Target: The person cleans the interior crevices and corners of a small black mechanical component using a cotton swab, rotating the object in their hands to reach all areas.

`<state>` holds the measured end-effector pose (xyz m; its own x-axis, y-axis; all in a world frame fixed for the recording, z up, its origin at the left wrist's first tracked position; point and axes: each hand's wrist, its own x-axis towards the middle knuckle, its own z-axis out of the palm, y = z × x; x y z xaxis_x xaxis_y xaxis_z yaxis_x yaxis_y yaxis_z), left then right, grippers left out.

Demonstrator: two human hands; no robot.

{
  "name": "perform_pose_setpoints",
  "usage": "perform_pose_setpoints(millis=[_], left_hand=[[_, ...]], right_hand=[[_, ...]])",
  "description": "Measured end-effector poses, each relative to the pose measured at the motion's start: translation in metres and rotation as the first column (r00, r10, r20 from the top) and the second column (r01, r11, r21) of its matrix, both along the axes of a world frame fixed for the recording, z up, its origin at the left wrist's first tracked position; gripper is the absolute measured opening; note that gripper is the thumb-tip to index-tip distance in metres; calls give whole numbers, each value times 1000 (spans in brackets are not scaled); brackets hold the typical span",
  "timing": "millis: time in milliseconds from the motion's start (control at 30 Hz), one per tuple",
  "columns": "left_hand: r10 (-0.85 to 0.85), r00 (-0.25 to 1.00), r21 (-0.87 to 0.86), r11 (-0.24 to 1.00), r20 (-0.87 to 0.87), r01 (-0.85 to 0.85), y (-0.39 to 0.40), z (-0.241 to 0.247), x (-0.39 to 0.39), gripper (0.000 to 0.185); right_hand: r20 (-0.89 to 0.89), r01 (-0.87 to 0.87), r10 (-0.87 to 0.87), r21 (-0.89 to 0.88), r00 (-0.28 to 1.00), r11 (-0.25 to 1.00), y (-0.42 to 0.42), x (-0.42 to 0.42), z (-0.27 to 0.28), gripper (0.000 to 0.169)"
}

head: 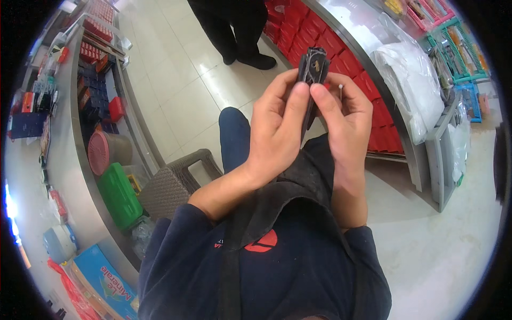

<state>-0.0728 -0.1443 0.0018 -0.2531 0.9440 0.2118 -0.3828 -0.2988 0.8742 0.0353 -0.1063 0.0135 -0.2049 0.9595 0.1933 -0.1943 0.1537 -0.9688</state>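
Note:
Both my hands are raised in front of my chest, holding up a dark elongated item (pixel 314 66), perhaps a worn strap or case. Its upper end looks scuffed, with pale lines and a small brass-coloured spot. My left hand (pixel 278 120) grips it from the left side, thumb pressed on its face. From the right, my right hand (pixel 346 112) pinches the same piece, the two thumbs nearly touching. A thin stick with a white tip (pixel 341 87) shows by my right fingers; how it is held is unclear. The item's lower part runs down behind my hands.
On the left, a steel-edged counter (pixel 74 140) has shelves holding boxes, a pink-lidded tub (pixel 100 153) and a green case (pixel 120 196). A woven plastic stool (pixel 170 184) stands beside me. Ahead is a person in dark trousers (pixel 236 28). Red packets (pixel 320 32) fill the right counter's shelves.

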Motion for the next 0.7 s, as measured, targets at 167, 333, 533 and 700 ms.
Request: perform_pose_setpoints(millis=[167, 333, 533, 700], left_hand=[[-36, 999, 3, 999, -33, 36, 0, 3, -1, 34], [-4, 996, -24, 1000, -93, 1, 5, -4, -4, 32], [-18, 989, -143, 989, 145, 39, 15, -18, -5, 27], [-133, 956, -193, 963, 263, 187, 14, -17, -1, 30]], right_hand=[[-127, -57, 46, -86, 991, 995, 4, 2, 4, 16], [-298, -10, 8, -4, 955, 1000, 15, 18, 2, 29], [-369, 236, -178, 118, 912, 964, 31, 24, -5, 42], [-308, 269, -273, -56, 911, 962, 23, 13, -19, 32]])
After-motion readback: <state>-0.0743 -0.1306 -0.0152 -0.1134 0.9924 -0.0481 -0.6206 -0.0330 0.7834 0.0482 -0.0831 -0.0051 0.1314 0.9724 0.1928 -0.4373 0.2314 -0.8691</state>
